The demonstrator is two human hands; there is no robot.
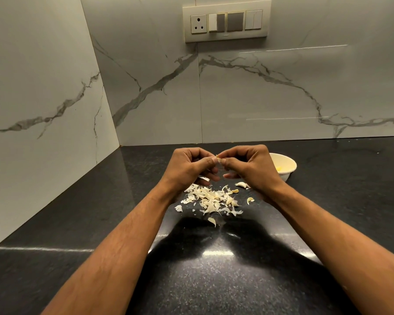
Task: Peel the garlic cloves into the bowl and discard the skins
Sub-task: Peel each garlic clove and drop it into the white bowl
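Both hands are raised above the black counter [82, 214], fingertips meeting. My left hand [188, 167] and my right hand [248, 165] pinch one small garlic clove [219, 158] between them; only a pale sliver of it shows. Below the hands lies a heap of papery garlic skins [208, 200]. Unpeeled cloves lie near it: one [241, 184] by my right wrist, one [250, 200] further forward, one [212, 221] nearest me. A cream bowl [288, 170] stands behind my right hand, with something yellowish inside, partly hidden by the hand.
Marble-look walls meet in a corner at the back left. A switch and socket panel [225, 21] is on the back wall. The counter stretches left, right and toward me around the heap.
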